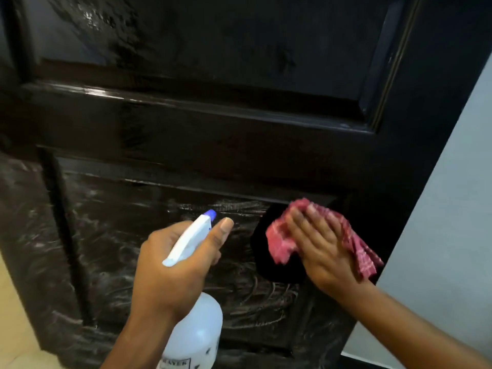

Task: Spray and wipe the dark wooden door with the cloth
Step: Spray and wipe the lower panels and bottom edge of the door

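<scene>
Pressing cloth under right grip.

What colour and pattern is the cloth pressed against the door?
The cloth is red-and-white checked; head view.

The left hand is gripping the spray bottle by its neck in front of the door, thumb stretching forward beside the nozzle. The right hand is pressing the red checked cloth flat against the door, fingers straight, forearm reaching in from the lower right.

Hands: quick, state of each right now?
Left hand: grips the bottle.
Right hand: open, flat, pressing the cloth on the door.
</scene>
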